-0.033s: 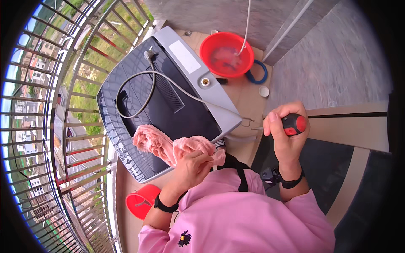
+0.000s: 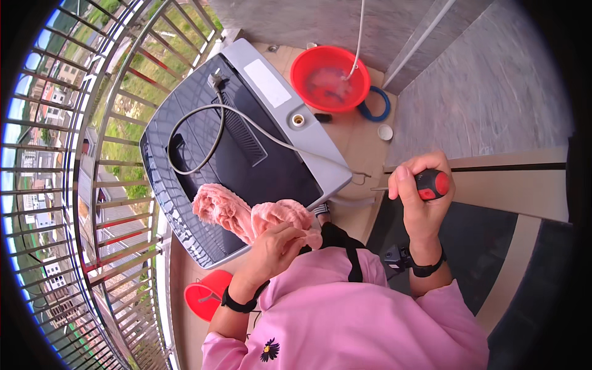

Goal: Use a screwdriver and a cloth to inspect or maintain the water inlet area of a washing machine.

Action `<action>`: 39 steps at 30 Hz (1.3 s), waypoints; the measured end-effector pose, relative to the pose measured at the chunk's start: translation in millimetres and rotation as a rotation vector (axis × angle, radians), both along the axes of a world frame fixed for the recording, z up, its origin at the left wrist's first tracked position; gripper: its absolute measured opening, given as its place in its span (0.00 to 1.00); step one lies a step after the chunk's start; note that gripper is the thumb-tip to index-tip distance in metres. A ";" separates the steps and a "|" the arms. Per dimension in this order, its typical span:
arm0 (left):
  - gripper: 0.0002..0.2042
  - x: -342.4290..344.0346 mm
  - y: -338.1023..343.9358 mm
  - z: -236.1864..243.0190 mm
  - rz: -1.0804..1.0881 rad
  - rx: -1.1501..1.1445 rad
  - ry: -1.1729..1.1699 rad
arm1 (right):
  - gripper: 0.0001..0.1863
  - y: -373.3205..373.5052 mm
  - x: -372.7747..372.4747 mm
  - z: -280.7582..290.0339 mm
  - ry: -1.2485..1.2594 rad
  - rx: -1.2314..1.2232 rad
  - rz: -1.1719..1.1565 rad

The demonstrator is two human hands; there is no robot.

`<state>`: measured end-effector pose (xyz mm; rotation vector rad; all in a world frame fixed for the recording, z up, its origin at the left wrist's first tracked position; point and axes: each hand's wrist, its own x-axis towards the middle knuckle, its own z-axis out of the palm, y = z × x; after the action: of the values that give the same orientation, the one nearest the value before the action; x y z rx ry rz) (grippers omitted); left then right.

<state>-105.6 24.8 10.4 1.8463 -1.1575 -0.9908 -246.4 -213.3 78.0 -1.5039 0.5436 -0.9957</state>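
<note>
My left hand [image 2: 273,251] is closed on a crumpled pink cloth [image 2: 223,211], which lies across the near edge of a washing machine's dark lid [image 2: 271,179]. One corner of the cloth pokes out past my fingers. Off to the right, my right hand [image 2: 425,200] is wrapped around a screwdriver [image 2: 433,185] with a black and red handle. Its thin metal shank points left, beyond the machine's corner. A grey power cord [image 2: 213,106] loops over the lid, and its plug rests near the far left side.
Behind the machine stands a red basin [image 2: 300,71] with water and a white hose in it. A blue ring [image 2: 386,105] and a small white cup [image 2: 385,132] are beside it. A red bucket [image 2: 200,300] sits at lower left. Metal railing [image 2: 98,185] borders the left.
My right hand with the screwdriver has shifted slightly right and down. My left hand keeps its hold on the cloth, its fingers slightly moved.
</note>
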 end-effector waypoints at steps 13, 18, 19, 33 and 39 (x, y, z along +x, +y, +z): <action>0.09 40.1 10.1 12.4 0.698 -0.312 0.173 | 0.12 -1.8 -44.9 -87.4 0.191 0.151 -0.256; 0.21 45.4 -31.6 3.9 0.317 0.217 -0.593 | 0.12 -7.5 -49.5 -98.7 0.216 0.239 -0.253; 0.20 45.2 -36.3 -10.0 0.236 0.109 -0.565 | 0.12 -8.0 -50.8 -99.0 0.219 0.247 -0.265; 0.12 -35.8 -80.9 -71.9 0.008 -0.253 -0.438 | 0.11 -9.9 -34.4 -91.6 0.156 0.268 -0.232; 0.06 -13.9 -29.5 -49.4 -0.037 0.047 -0.582 | 0.11 -1.4 -33.0 -74.3 0.166 0.194 -0.163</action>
<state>-119.5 -4.7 -38.9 2.2353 -1.5119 -0.5039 -279.5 -214.7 3.7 -1.3916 0.8685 -0.9174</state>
